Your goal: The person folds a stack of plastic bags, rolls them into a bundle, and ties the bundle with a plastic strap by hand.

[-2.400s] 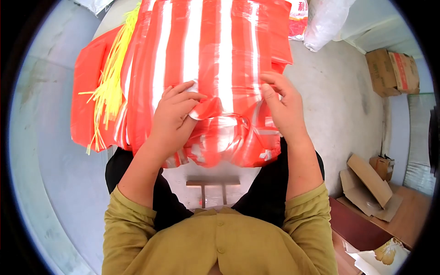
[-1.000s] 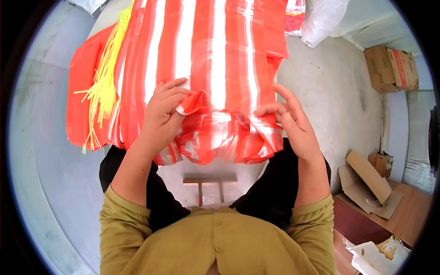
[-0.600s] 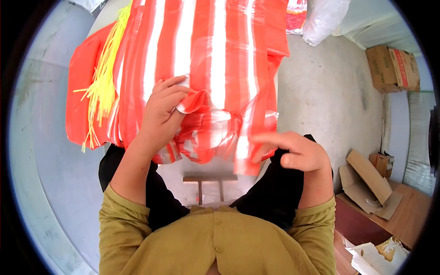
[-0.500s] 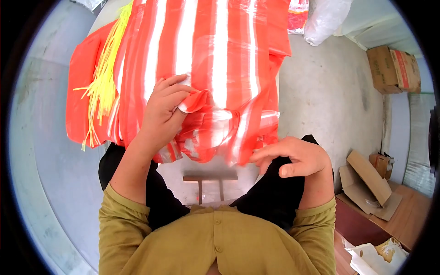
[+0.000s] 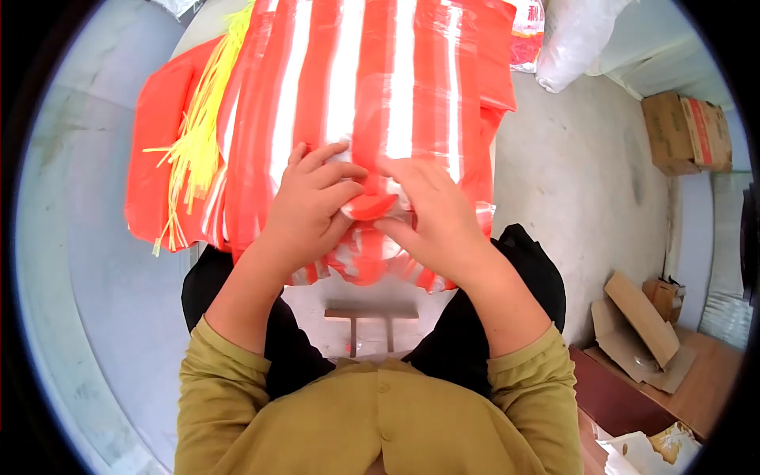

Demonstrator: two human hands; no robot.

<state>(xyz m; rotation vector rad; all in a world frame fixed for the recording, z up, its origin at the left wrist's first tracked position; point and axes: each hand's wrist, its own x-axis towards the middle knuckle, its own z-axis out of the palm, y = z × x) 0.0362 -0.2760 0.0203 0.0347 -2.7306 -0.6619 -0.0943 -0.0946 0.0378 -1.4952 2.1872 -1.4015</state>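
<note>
A stack of red-and-white striped plastic bags (image 5: pixel 317 87) lies in front of me, its near edge crumpled and overhanging. With fingers curled on top and the thumb beneath, my left hand (image 5: pixel 311 202) grips the gathered edge of the top striped plastic bag (image 5: pixel 372 207). Opposite it, my right hand (image 5: pixel 439 214) closes on the same gathered edge, thumb toward me and fingers on the far side. A small red fold shows between the two hands; the fingertips are partly hidden in the plastic. Left of the stack hangs a bunch of yellow plastic strips (image 5: pixel 204 131).
Plain red plastic (image 5: pixel 152 174) lies under the yellow strips. A cardboard box (image 5: pixel 669 133) and a flattened open carton (image 5: pixel 641 332) stand at the right, the carton on a brown wooden surface (image 5: pixel 697 372). A clear plastic bundle (image 5: pixel 578 39) is at the upper right.
My right hand has moved left and up from the bag's right edge and now grips beside my left hand. The whole view has shifted slightly right.
</note>
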